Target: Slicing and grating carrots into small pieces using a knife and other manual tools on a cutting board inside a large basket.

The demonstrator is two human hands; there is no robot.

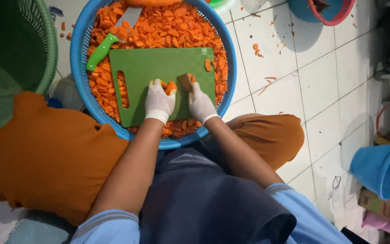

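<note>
White tiled floor: extends to the right of both hands and carries scattered carrot peelings.

Green basket: stands far to the left of the left hand, at the frame edge.

Blue basket: round and perforated, it lies under and around both hands. Carrot slices fill it beyond the hands.

Blue bucket: lies tipped on its side, well apart to the right of the right hand and nearer to the person.

Green cutting board: rests across the blue basket on top of the slices. Both hands work at its near edge.

Left hand: wears a white glove. The fingers are curled down onto a carrot piece and pin it to the board.

Right hand: wears a white glove and is closed around the handle of a crinkle cutter. The ridged blade stands on the board just beside the carrot piece, between the two hands.

Green-handled knife: lies on the slices beyond the left hand, well apart from it, blade pointing away from the person.

Single carrot slice: lies on the board just beyond the right hand
</note>
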